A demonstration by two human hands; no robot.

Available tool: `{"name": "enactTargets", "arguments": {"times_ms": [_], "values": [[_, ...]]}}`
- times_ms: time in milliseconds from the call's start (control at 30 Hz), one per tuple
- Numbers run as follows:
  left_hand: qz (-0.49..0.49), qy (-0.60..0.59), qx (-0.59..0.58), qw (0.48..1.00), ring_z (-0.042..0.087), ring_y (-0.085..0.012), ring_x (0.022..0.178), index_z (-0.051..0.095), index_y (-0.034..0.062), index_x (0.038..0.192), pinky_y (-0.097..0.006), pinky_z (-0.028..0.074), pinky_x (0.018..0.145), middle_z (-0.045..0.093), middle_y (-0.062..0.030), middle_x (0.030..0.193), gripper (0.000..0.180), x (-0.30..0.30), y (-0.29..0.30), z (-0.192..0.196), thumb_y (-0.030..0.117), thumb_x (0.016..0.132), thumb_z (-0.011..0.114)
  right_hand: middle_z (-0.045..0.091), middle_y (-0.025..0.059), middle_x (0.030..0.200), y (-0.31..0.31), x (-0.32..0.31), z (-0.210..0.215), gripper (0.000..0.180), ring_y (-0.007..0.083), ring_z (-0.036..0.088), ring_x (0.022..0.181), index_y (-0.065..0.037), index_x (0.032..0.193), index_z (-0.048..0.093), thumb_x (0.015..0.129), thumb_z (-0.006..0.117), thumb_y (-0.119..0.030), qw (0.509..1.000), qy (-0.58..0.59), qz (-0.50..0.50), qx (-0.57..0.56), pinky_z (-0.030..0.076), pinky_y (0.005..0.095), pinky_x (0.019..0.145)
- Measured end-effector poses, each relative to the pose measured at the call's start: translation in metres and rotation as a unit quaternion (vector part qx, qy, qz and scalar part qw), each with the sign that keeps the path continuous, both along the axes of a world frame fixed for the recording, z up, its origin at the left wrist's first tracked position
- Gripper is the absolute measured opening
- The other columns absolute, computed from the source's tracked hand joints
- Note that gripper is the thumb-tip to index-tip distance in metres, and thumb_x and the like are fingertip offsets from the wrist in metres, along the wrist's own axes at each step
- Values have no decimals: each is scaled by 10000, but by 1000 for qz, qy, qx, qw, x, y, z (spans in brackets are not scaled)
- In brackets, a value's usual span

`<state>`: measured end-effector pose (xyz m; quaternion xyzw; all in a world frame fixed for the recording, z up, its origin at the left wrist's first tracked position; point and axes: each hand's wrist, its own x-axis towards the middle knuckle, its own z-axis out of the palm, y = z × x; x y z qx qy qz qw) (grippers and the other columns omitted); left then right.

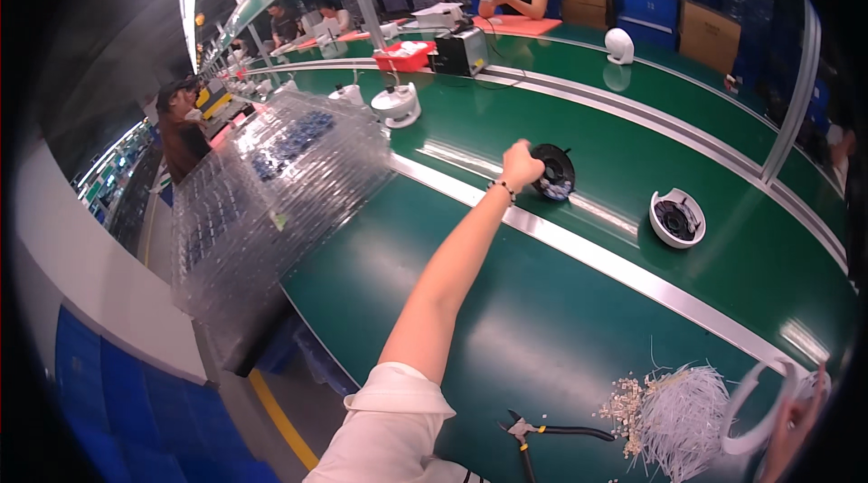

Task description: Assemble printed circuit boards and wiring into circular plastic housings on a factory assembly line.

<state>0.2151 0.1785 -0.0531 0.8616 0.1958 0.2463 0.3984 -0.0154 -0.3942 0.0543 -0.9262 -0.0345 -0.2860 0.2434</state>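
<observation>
Disc [562, 166]: at left fingers [532, 170], above belt [506, 112].
Shell [666, 232]: right of left fingers, on belt.
Device [396, 105]: ahead and left of them, on belt.
Tray stack [298, 189]: left of them.
Pliers [522, 429]: behind them, on bench [488, 329].
Ring [743, 442]: at right fingers [818, 390].
Strips [683, 424]: left of right fingers, on bench.

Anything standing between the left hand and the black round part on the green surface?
Nothing visible: the left hand is already at the left edge of the black round part, apparently touching it. The white housing sits apart, off to the right.
</observation>
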Motion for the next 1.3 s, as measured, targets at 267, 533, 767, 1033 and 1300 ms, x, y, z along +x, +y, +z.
{"name": "enactTargets", "arguments": {"times_ms": [267, 533, 767, 1033, 1300], "values": [[-58, -191, -122, 972, 515, -324, 922, 354, -18, 1041, -377, 412, 820, 493, -204, 967, 404, -73, -56, -28, 13, 670, 510, 448, 76, 457, 193, -26, -8, 635, 161, 431, 413, -12, 1265, 378, 643, 492, 45, 937, 121, 326, -26, 342, 269, 448], [-128, -200, -326, 915, 440, -226, 1048, 284, -14, 1129, -312, 337, 922, 414, -156, 1103, 488, -153, -90, -47, -7, 693, 501, 490, 137, 456, 243, -26, -62, 517, 264, 490, 388, 47, 1133, 460, 617, 493, 24, 890, 164, 419, -72, 393, 343, 449], [-168, -213, -394, 878, 452, -155, 1015, 262, -15, 1146, -265, 370, 895, 424, -115, 1072, 507, -155, -108, -36, -58, 695, 490, 525, 175, 506, 247, -9, -74, 426, 341, 531, 476, 22, 1064, 526, 645, 554, -45, 888, 185, 387, -165, 417, 416, 505], [-210, -207, -420, 858, 447, -147, 1027, 252, -5, 1161, -267, 382, 883, 420, -109, 1087, 530, -163, -110, -36, -70, 689, 485, 474, 246, 1113, 266, -20, -36, 839, 396, 471, 1004, 36, 1180, 410, 557, 751, -410, 894, 39, 406, -188, 397, 465, 795], [-252, -229, -381, 859, 419, -172, 1071, 248, 0, 1174, -295, 339, 941, 406, -114, 1111, 566, -178, -116, -33, -79, 667, 487, 267, 269, 1285, 268, -22, -41, 1122, 422, 286, 1180, 50, 1275, 226, 441, 807, -426, 809, 250, 497, -191, 277, 485, 957]]}}
